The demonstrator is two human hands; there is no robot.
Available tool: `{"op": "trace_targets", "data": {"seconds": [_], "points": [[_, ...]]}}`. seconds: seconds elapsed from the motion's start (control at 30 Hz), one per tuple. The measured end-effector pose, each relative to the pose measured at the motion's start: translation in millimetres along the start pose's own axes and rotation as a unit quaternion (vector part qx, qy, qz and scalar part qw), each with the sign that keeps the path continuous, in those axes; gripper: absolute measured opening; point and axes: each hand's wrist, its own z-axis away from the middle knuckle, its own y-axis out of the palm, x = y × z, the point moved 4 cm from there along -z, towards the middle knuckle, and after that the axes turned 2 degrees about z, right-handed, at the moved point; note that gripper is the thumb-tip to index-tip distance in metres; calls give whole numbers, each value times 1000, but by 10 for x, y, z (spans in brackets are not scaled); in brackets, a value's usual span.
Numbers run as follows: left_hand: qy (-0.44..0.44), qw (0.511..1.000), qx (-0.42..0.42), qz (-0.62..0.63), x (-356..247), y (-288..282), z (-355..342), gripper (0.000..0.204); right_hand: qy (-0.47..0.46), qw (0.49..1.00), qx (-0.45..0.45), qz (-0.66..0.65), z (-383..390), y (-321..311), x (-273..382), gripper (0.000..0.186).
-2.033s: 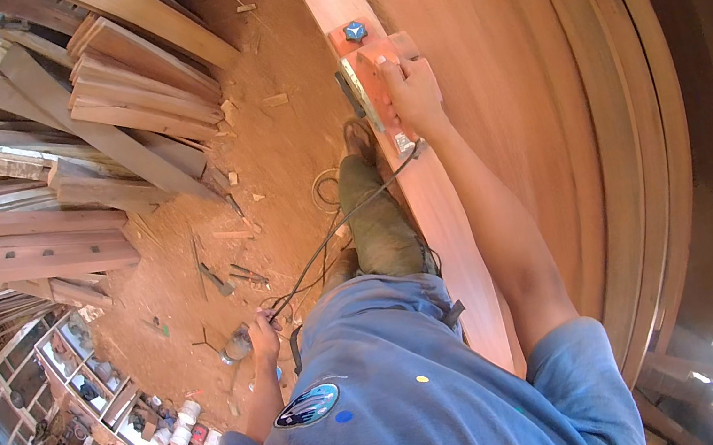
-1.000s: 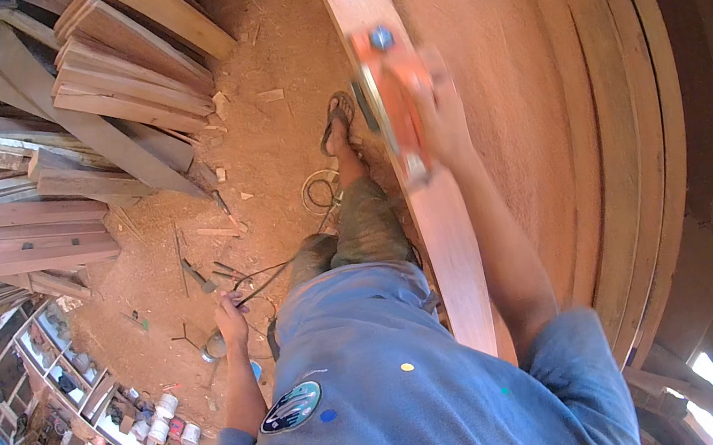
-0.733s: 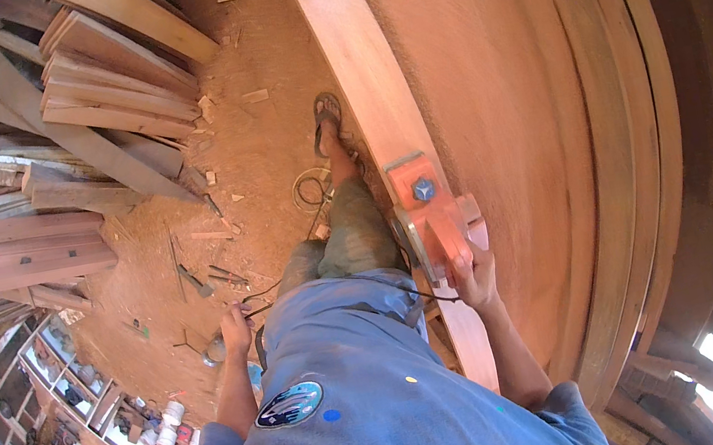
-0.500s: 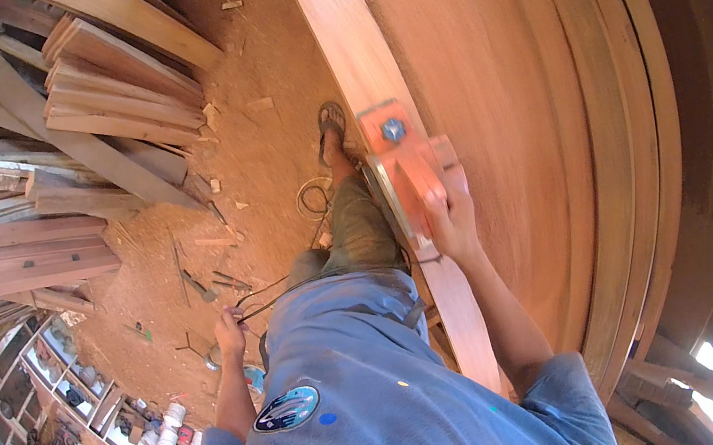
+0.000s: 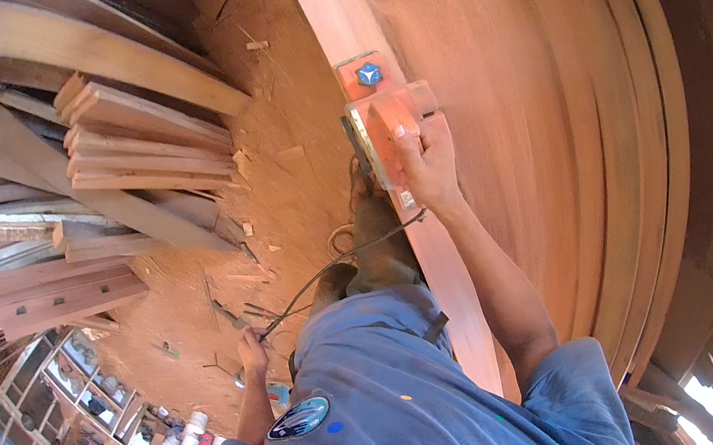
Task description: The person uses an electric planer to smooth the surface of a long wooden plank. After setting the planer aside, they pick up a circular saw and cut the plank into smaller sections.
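Nearest: blue shirt (image 5: 389, 407), then both hands, well apart. Left hand (image 5: 252, 350) low, out to the side, fingers closed on black cord (image 5: 326, 268); cord runs from it across in front of the body to the rear of the tool under the other hand. Right hand (image 5: 431, 173) further forward, clamped round the rear grip of an orange power planer (image 5: 388, 131), thumb over the top. Planer sits on the pale narrow board (image 5: 338, 6), its blue knob (image 5: 368, 75) ahead of the right hand. Board runs on beyond the right hand and back beneath that forearm. Wide brown panel (image 5: 507, 101) to the right of the right hand.

Step, as judged: a planing pass along the board, left hand minding the cord. Whether the blade is cutting: can't tell. Next move calls for the sole flat on the board, even right-hand pressure, and enough slack from the left hand so the cord neither snags nor gets under the planer.

Further off: hammer-like tool (image 5: 228, 316) on the floor just beyond the left hand; timber stack (image 5: 146, 136) well ahead of it; cluttered shelving (image 5: 48, 374) out to its left.
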Motion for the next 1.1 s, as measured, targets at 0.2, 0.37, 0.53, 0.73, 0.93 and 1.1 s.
{"op": "trace_targets", "data": {"seconds": [0.2, 0.37, 0.53, 0.73, 0.93, 1.1], "points": [[-4, 997, -35, 66, -463, -283, -359, 66, -30, 999, -16, 38, -901, 254, 256, 38], [26, 999, -9, 34, -918, -342, -607, 66, 27, 995, 6, 95, -1649, 434, 438, 48], [9, 999, -12, 45, -1394, -324, -1086, 66, -38, 995, -34, 90, -2519, 707, 739, 51], [-7, 998, 9, 58, -2208, -323, -1831, 65, -120, 980, -63, 144, -3589, 1087, 1225, 52], [0, 987, 35, 155, -2908, -336, -2581, 66, -51, 984, -50, 161, -4985, 1532, 1509, 55], [49, 981, 42, 183, -3792, -204, -2726, 67, -220, 953, -112, 177, -6175, 1823, 1892, 51]]}}
